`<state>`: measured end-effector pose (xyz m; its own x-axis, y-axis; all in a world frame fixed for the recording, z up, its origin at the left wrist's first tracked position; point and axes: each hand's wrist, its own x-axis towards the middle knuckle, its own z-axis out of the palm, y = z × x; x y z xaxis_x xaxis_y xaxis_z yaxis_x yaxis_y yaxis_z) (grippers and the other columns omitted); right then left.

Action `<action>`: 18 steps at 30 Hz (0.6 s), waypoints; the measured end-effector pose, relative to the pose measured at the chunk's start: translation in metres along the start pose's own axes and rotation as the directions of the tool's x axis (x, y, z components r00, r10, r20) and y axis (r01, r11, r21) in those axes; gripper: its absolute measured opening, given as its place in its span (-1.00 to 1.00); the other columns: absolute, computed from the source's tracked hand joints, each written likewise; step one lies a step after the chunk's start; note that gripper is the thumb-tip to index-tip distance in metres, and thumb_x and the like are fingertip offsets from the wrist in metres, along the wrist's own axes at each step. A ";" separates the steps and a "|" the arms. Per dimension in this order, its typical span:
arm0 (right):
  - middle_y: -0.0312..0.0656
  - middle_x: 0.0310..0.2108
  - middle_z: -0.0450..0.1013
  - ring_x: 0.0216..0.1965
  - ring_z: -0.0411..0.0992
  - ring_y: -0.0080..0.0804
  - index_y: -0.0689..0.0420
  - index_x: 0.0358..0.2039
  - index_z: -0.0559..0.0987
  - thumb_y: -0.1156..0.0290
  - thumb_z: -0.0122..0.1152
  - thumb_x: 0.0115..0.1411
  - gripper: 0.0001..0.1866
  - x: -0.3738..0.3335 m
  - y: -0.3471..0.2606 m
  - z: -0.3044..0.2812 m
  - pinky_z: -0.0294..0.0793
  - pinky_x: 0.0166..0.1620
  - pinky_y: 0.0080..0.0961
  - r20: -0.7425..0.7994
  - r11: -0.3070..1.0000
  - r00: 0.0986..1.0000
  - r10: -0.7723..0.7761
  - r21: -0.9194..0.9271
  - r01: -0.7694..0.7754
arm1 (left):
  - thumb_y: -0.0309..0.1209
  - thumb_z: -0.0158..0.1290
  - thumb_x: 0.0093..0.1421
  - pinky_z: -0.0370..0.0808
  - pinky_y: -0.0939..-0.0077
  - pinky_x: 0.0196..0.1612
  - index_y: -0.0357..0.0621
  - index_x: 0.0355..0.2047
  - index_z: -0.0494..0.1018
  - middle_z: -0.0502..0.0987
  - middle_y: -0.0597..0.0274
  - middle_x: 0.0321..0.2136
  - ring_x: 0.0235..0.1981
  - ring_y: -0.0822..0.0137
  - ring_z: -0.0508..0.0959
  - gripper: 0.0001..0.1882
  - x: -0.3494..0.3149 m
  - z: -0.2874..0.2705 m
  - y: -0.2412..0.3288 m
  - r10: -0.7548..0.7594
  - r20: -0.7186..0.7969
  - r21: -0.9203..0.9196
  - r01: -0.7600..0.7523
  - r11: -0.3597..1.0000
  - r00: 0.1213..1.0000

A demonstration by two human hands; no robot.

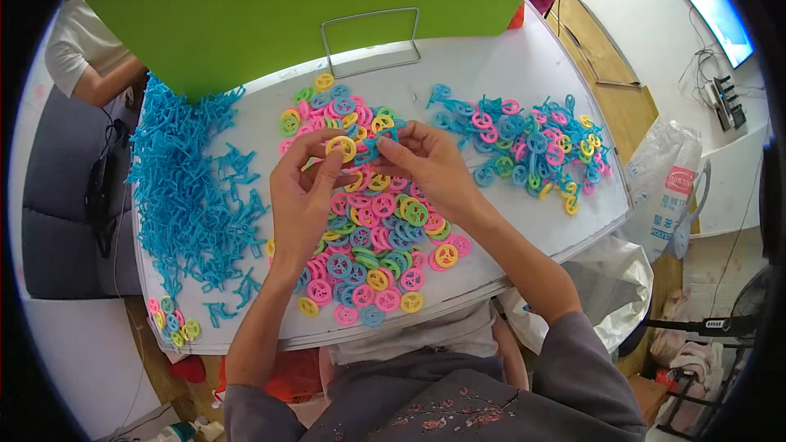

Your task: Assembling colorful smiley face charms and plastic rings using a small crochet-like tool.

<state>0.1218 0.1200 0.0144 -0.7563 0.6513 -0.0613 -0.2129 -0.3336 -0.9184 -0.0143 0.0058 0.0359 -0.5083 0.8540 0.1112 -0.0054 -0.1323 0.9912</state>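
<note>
Above the middle of the table, my left hand pinches a small yellow spoked plastic wheel between thumb and fingers. Close beside it, my right hand grips a blue plastic frame piece, partly covered by the fingers. Whether wheel and piece touch is hard to see. Under both hands spreads a pile of loose wheels in pink, yellow, green and blue. A large heap of blue forked plastic pieces lies on the left. Blue pieces with colored wheels on them form another pile on the right.
A green panel and a bent wire stand border the far side of the white table. Several wheels lie at the near left corner. Another person's arm shows at the far left. Plastic bags stand at the right.
</note>
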 end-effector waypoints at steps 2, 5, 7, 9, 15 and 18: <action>-0.20 -0.30 0.48 -0.27 0.51 -0.50 0.25 -0.24 0.45 0.46 0.12 0.24 -0.86 0.001 0.003 -0.001 0.56 -0.13 -0.56 -0.001 0.999 0.999 -0.049 -0.022 0.049 | -0.48 -0.01 0.26 0.60 0.44 -0.16 -0.38 -0.11 0.44 0.52 0.10 -0.21 -0.22 0.35 0.56 -0.76 0.001 0.000 -0.001 0.025 0.043 -0.025 -0.024 0.999 0.999; -0.21 -0.31 0.49 -0.29 0.50 -0.53 0.26 -0.25 0.45 0.53 0.14 0.20 -0.88 -0.001 0.003 -0.004 0.55 -0.15 -0.58 -0.004 0.982 0.990 -0.141 -0.124 0.140 | -0.47 0.01 0.25 0.59 0.45 -0.14 -0.41 -0.14 0.45 0.52 0.11 -0.23 -0.23 0.37 0.55 -0.76 0.002 0.004 -0.001 0.034 0.045 -0.039 -0.032 0.999 0.998; -0.22 -0.32 0.50 -0.30 0.49 -0.55 0.26 -0.26 0.45 0.56 0.16 0.18 -0.88 -0.003 0.000 -0.002 0.54 -0.16 -0.60 -0.012 0.961 0.982 -0.187 -0.210 0.180 | -0.47 0.02 0.24 0.59 0.46 -0.13 -0.41 -0.16 0.46 0.52 0.11 -0.23 -0.23 0.37 0.56 -0.76 0.003 0.000 -0.003 -0.034 0.044 -0.078 0.038 0.996 0.998; -0.22 -0.33 0.50 -0.28 0.48 -0.55 0.28 -0.29 0.46 0.62 0.16 0.15 -0.88 -0.006 -0.004 0.004 0.51 -0.17 -0.63 -0.056 0.912 0.993 -0.103 -0.404 0.072 | -0.46 0.03 0.24 0.58 0.47 -0.11 -0.41 -0.17 0.47 0.52 0.11 -0.23 -0.24 0.37 0.56 -0.76 0.005 -0.002 -0.006 -0.102 0.072 -0.128 0.110 0.986 0.992; -0.19 -0.32 0.52 -0.27 0.50 -0.53 0.28 -0.26 0.47 0.67 0.16 0.11 -0.84 -0.002 0.012 0.007 0.51 -0.24 -0.62 0.053 0.944 0.971 -0.232 -0.230 0.238 | -0.50 0.00 0.24 0.60 0.49 -0.13 -0.37 -0.17 0.47 0.51 0.15 -0.21 -0.24 0.40 0.54 -0.80 0.001 -0.006 -0.012 -0.216 0.044 -0.244 0.220 0.944 0.975; -0.17 -0.32 0.52 -0.28 0.51 -0.52 0.30 -0.23 0.47 0.64 0.16 0.13 -0.83 -0.005 0.012 0.008 0.52 -0.26 -0.61 0.058 0.949 0.970 -0.237 -0.199 0.244 | -0.53 -0.01 0.24 0.60 0.49 -0.15 -0.36 -0.16 0.46 0.51 0.17 -0.26 -0.27 0.40 0.55 -0.81 0.003 -0.010 -0.022 -0.246 0.091 -0.283 0.261 0.923 0.965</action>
<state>0.1176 0.1074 0.0070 -0.7191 0.6710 0.1807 -0.2635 -0.0226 -0.9644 -0.0241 0.0062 0.0135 -0.4112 0.9023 -0.1297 -0.3812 -0.0410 0.9236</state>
